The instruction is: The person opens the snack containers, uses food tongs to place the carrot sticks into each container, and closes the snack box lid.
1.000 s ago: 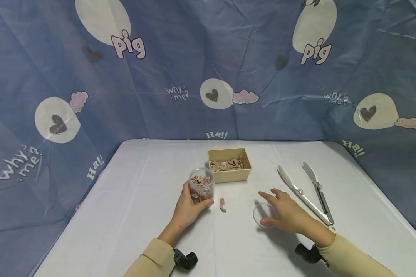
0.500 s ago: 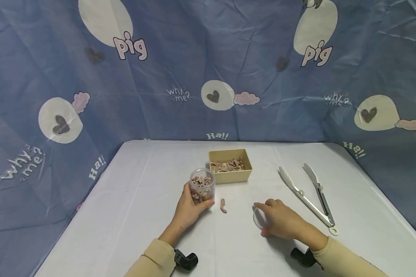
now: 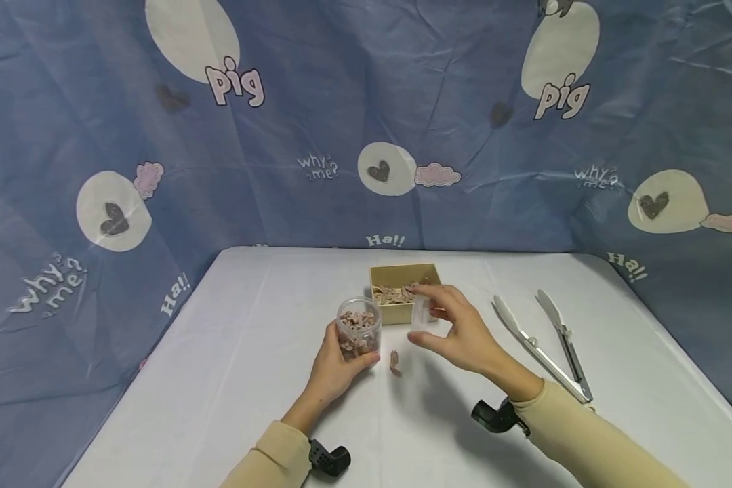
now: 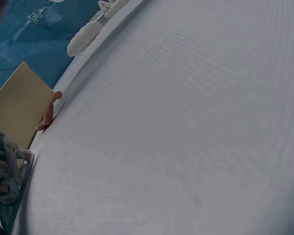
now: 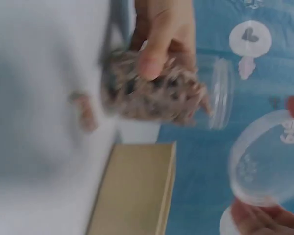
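My left hand (image 3: 329, 371) grips a clear plastic jar (image 3: 362, 342), its mouth uncovered. Brownish, twisted dried pieces fill part of it, and the thumb presses on its side in the right wrist view. To the right, my right hand (image 3: 463, 335) holds a clear round lid (image 3: 420, 314) by its rim, between thumb and fingers. Raised off the table and tilted on edge, the lid (image 5: 267, 159) is apart from the jar. One loose dried piece (image 3: 394, 364) lies on the white cloth beside the jar. In the left wrist view only part of the jar (image 4: 20, 193) shows.
Behind the hands stands a beige rectangular box (image 3: 396, 314) with more dried pieces, partly hidden by the right hand. Metal tongs (image 3: 539, 349) lie spread at the right of the white table (image 3: 268, 305). A blue printed cloth (image 3: 317, 102) hangs around the table.
My right hand has taken hold of the lid on the table, lifted it and brought it leftward, near the jar. The left hand keeps its grip on the jar in the same place.
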`<state>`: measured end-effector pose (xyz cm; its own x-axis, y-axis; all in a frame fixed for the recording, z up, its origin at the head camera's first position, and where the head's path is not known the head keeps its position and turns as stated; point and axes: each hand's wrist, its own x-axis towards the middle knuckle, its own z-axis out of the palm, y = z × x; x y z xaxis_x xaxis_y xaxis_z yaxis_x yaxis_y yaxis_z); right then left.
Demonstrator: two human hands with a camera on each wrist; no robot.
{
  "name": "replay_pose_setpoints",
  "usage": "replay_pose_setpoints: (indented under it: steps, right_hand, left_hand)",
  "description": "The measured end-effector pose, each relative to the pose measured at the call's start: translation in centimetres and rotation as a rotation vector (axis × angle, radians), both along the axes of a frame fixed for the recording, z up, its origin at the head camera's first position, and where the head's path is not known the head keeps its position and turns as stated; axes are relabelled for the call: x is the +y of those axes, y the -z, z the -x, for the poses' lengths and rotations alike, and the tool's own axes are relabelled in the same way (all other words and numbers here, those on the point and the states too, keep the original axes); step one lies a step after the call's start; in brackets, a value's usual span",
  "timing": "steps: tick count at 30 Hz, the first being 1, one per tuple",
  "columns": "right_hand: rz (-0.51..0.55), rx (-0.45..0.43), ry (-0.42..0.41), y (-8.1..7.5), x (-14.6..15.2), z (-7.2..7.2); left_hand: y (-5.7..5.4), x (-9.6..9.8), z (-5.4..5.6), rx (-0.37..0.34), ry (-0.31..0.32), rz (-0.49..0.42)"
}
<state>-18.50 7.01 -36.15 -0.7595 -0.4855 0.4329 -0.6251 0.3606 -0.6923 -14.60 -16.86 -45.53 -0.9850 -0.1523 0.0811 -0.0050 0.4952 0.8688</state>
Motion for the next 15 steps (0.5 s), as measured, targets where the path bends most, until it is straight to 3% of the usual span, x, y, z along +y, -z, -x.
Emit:
replay_pose_setpoints:
  steps: [3,6,10,15]
  right_hand:
    - [0.116,-0.036,0.016,-0.9,-1.9,0.4]
    - [0.147,-0.094,0.048,-1.5,-3.5,0.8]
    - [0.08,-0.137,0.063,-1.3,-5.3,1.2]
    - [-0.035,-0.087,-0.019,-0.2,-6.6,1.7]
  left_hand:
    - [0.0,0.0,0.0,0.006,0.004,0.007]
    - [-0.1,0.1,0.0,0.007,0.004,0.003]
    - [-0.1,0.0,0.0,0.007,0.011,0.005]
    - [-0.1,-0.2,0.0,0.014,0.033,0.01]
